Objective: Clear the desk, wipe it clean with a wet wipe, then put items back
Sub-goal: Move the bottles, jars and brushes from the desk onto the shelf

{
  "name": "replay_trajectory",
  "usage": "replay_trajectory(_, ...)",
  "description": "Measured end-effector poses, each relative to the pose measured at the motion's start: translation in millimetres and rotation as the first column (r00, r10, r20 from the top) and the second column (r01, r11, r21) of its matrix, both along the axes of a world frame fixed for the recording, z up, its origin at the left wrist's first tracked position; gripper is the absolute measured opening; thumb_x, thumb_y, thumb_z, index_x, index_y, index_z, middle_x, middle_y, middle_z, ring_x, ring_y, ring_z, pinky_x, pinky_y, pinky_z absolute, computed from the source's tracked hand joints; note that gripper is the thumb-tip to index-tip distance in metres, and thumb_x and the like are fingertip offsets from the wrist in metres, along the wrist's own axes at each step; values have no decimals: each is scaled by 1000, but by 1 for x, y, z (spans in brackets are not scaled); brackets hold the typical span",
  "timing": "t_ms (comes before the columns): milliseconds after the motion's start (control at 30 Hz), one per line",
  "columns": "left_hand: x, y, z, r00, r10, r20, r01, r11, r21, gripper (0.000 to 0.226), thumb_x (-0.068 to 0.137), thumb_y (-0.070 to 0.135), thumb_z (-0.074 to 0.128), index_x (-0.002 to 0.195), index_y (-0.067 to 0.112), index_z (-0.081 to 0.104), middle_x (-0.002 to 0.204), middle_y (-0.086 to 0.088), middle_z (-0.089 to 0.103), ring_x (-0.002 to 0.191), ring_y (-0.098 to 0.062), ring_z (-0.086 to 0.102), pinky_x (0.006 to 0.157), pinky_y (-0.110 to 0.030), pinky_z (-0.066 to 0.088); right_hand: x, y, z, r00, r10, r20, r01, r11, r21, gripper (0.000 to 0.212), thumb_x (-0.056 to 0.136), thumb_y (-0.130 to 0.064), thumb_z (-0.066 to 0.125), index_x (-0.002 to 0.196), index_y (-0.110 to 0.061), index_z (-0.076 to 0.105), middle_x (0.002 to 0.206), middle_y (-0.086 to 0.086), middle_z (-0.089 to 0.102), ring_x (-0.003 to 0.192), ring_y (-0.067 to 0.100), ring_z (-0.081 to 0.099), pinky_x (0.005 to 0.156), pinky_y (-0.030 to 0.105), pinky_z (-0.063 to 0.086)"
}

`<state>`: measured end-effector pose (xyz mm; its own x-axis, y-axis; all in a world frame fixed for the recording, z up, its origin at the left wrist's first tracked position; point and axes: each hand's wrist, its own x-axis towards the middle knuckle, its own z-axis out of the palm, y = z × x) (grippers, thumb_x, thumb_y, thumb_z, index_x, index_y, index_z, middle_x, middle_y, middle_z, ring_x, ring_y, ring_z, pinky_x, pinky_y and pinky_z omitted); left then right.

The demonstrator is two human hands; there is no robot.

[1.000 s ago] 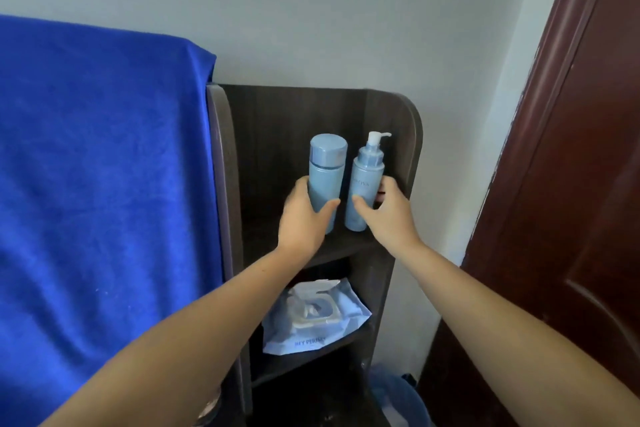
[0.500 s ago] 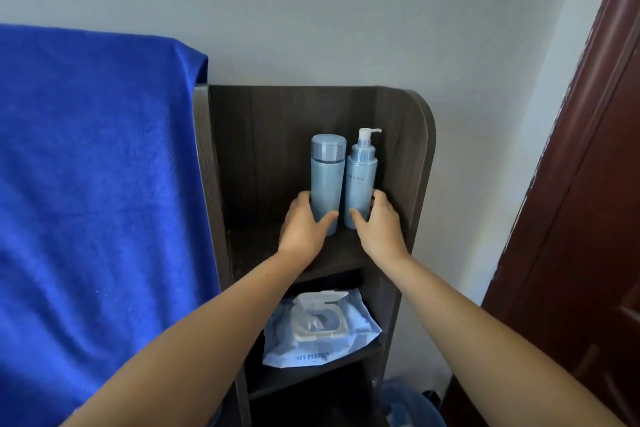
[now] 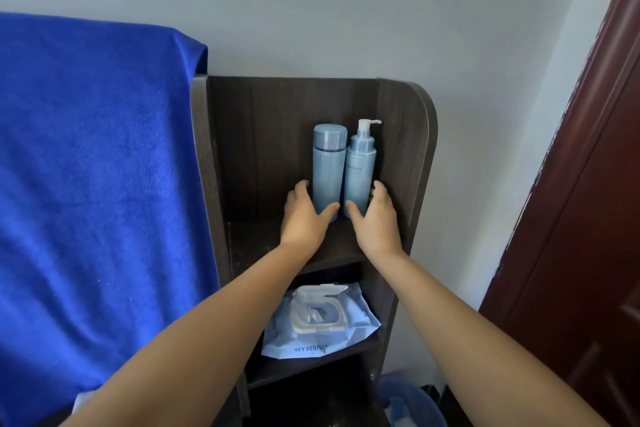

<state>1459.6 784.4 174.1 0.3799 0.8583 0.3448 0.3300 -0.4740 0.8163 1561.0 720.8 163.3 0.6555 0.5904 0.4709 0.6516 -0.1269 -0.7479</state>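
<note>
- Gripping capped bottle (image 3: 329,166) with left hand (image 3: 304,218), pump bottle (image 3: 360,170) with right hand (image 3: 375,218), upright on shelf (image 3: 249,239).
- Wipes pack (image 3: 322,322) lying one shelf below.

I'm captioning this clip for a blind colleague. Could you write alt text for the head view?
Two hands reach onto a dark shelf: the left hand curls around a capped blue bottle, the right hand around a blue pump bottle. A wet wipe pack lies on the shelf below.
</note>
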Motion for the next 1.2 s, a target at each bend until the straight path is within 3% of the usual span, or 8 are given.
replay_trajectory(100, -26, -20, -2, 998, -28, 59, 19, 989, 150, 66, 84, 28, 65, 138, 16, 29, 132, -6, 42, 122, -16, 41, 95, -30, 42, -16, -20, -7, 991, 28, 133, -39, 996, 84, 56, 90, -21, 57, 138, -7, 33, 141, 12, 39, 130, 22, 39, 101, 21, 30)
replay_trajectory(200, -67, -43, -11, 991, -102, 86, 73, 955, 286, 57, 85, 25, 63, 134, 18, 36, 123, 0, 47, 112, -8, 46, 88, -26, 46, -42, -41, -26, 938, 18, 347, -73, 987, 146, 41, 88, -21, 58, 126, -8, 47, 125, 11, 52, 118, 22, 46, 99, 33, 39)
replay_trajectory(400, -183, -65, -63, 978, -209, 10, 191, 909, 370, 38, 85, 32, 53, 121, 32, 41, 102, 17, 47, 88, 4, 49, 73, -17, 46, -125, -59, -79, 895, 246, 372, -289, 955, 63, 29, 88, -29, 49, 112, -15, 54, 110, 3, 60, 104, 14, 50, 92, 29, 39)
replay_trajectory(533, -269, -57, -136, 992, -60, -112, 80, 979, 187, 33, 82, 42, 46, 114, 37, 43, 93, 22, 48, 77, 4, 49, 71, -16, 43, -194, -55, -133, 849, 434, 300, -422, 900, -107, 26, 88, -29, 49, 109, -15, 54, 106, 4, 59, 102, 17, 51, 90, 28, 40)
replay_trajectory(700, -349, -42, -215, 942, 130, -309, -164, 982, -89, 43, 81, 37, 54, 119, 18, 49, 108, 3, 52, 104, -17, 50, 87, -38, 47, -253, -44, -213, 850, 526, 18, -485, 797, -360, 30, 85, -24, 58, 111, -9, 57, 109, 6, 57, 105, 23, 55, 93, 36, 45)
replay_trajectory(867, -355, -42, -256, 902, 43, -429, -158, 959, -236, 76, 78, 30, 70, 140, 14, 29, 138, -5, 35, 128, -22, 31, 101, -32, 31, -284, -30, -262, 880, 445, -167, -463, 721, -516, 54, 83, -24, 66, 131, -11, 45, 128, 8, 51, 118, 24, 50, 101, 37, 41)
replay_trajectory(1033, -346, -34, -270, 907, 47, -419, -197, 926, -322, 76, 78, 27, 69, 140, 19, 26, 136, -5, 37, 126, -23, 37, 97, -35, 37, -297, -14, -280, 911, 408, -65, -358, 700, -618, 45, 83, -27, 65, 123, -13, 50, 120, 11, 53, 114, 30, 47, 93, 41, 43)
replay_trajectory(1200, -349, -32, -260, 888, 27, -459, -181, 938, -295, 72, 76, 36, 70, 135, 22, 31, 127, -2, 46, 115, -23, 49, 90, -41, 46, -296, -25, -274, 922, 380, -72, -364, 789, -496, 33, 82, -21, 65, 111, -9, 56, 107, 11, 55, 103, 29, 55, 87, 42, 48)
